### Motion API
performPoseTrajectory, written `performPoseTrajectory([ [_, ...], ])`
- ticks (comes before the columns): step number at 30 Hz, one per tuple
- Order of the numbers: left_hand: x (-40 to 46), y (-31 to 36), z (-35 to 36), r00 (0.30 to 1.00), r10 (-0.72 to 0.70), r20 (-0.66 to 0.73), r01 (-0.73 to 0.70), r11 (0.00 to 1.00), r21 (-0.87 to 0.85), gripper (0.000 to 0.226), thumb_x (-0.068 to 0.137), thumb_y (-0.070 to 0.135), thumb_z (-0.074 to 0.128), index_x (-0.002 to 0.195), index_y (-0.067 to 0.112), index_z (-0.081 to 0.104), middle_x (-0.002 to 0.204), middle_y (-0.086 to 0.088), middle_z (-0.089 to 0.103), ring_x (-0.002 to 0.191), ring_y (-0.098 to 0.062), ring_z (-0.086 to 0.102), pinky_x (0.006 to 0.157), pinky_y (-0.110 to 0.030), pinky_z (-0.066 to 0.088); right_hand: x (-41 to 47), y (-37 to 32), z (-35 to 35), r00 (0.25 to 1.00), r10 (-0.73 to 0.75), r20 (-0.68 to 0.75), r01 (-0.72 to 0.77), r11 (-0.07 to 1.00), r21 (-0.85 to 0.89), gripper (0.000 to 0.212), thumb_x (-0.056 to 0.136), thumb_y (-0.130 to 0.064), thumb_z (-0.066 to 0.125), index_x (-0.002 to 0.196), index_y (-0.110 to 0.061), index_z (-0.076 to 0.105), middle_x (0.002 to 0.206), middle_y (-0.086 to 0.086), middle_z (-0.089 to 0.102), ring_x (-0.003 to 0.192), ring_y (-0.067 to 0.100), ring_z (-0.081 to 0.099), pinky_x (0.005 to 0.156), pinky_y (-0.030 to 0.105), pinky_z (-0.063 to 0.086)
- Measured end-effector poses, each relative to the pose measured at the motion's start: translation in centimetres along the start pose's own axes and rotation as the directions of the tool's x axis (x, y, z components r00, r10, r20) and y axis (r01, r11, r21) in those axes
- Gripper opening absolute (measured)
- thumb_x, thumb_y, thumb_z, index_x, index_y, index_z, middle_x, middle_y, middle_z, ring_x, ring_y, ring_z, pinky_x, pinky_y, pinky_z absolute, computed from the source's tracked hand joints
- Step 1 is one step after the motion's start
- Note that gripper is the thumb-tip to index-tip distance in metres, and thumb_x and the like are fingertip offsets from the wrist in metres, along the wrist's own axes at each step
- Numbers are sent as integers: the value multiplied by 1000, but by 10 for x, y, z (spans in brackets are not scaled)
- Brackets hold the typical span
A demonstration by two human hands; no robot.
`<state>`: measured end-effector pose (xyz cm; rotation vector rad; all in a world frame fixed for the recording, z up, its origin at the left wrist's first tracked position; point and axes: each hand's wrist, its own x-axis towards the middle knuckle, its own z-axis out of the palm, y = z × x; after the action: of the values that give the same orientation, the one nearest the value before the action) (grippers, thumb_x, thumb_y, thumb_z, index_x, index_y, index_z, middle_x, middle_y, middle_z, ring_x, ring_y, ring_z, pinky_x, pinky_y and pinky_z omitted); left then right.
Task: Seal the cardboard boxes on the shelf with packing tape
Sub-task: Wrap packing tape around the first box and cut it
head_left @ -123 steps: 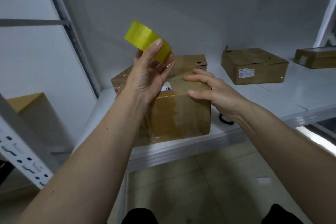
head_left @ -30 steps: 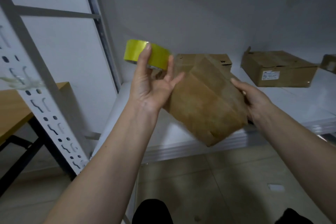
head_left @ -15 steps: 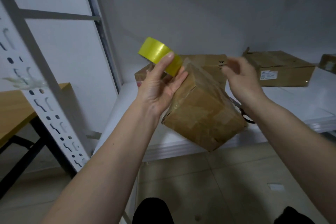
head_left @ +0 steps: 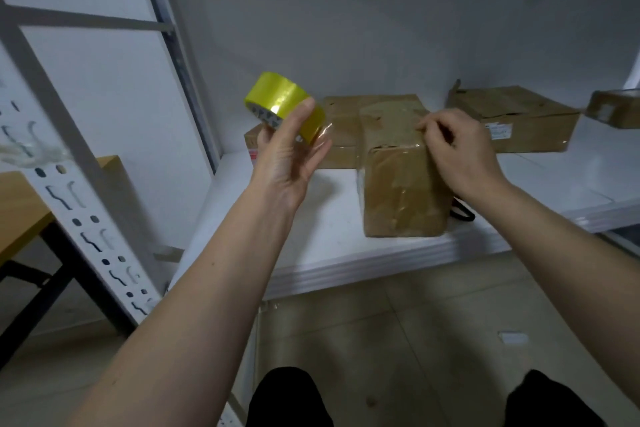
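A white metal shelf (head_left: pixel 311 246) fills the middle of the view, with a perforated upright (head_left: pixel 69 191) seen at 9 o'clock. A flat cardboard box (head_left: pixel 512 118) is set at 2 o'clock on the shelf, and another flat box (head_left: pixel 346 121) lies at the back near 12 o'clock. In front of it, near the shelf's front edge, a tape-wrapped cardboard box (head_left: pixel 398 191) is stood upright. Its top edge is pinched by the right hand (head_left: pixel 457 149) — fingers curled together on the film. The yellow packing tape roll (head_left: pixel 284 104) is gripped by the left hand (head_left: pixel 287 156) at 11 o'clock, raised above the shelf, thumb and fingers clamped around it.
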<state>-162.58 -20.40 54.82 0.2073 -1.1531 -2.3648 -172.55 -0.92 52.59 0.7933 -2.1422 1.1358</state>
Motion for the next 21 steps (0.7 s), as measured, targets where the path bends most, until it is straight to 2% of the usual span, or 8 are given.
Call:
performPoseTrajectory([
  [2,-4,-2,-3,1000,14,6,-15,997,72,68,79,18,80,139,18,48,126,-12,67,88,-23,73,92,-44,57,-4,-13,-2,986,-150,-78,141,984,-106,17,94,-11,53,97,-5,69,102,9,64,102,27,55,85,26,38],
  [4,-9,-2,-4,999,32,25,-34,994,103,74,72,22,83,138,20,49,116,-8,71,87,-22,73,95,-44,55,-12,-41,5,962,-259,-84,261,965,12,15,91,-12,57,97,-6,70,101,8,65,97,21,58,84,26,44],
  [5,-12,-3,-6,999,38,35,-42,992,121,77,69,25,81,138,20,49,111,-6,72,86,-21,72,96,-42,55,-17,-56,13,979,-199,-36,202,968,149,14,91,-13,59,99,-8,70,98,4,65,91,17,60,82,25,47],
  [7,-18,-6,-10,997,50,63,-59,985,159,78,67,26,79,138,19,49,107,-5,71,84,-20,72,94,-41,55,-26,-79,31,977,50,207,-128,917,379,16,89,-15,63,105,-12,68,92,-2,66,86,12,63,82,28,52],
  [9,-23,-11,-17,994,58,94,-75,980,186,76,67,22,80,136,17,48,104,-6,68,81,-20,71,85,-40,59,-33,-88,49,892,187,412,-395,765,508,13,90,-12,62,101,-8,68,85,-1,67,82,11,65,80,31,57],
  [11,-28,-11,-25,992,44,118,-71,971,228,80,64,21,83,136,17,47,102,-5,67,79,-20,71,73,-37,59,-37,-90,59,838,247,487,-523,619,586,10,92,-7,59,92,-3,68,79,4,66,72,10,64,72,24,57],
  [16,-36,-7,-42,990,-7,142,-36,954,298,84,65,19,82,140,20,43,104,-3,69,84,-25,72,76,-39,59,-50,-90,70,773,305,557,-633,442,636,9,90,-3,63,91,2,70,81,13,66,70,14,63,67,18,57],
  [21,-37,-12,-48,987,-13,162,-52,919,391,98,54,30,87,140,29,40,96,8,75,100,-23,71,97,-47,51,-53,-85,75,792,382,475,-610,516,601,6,82,-5,72,83,-10,75,79,7,71,77,16,65,76,30,57],
])
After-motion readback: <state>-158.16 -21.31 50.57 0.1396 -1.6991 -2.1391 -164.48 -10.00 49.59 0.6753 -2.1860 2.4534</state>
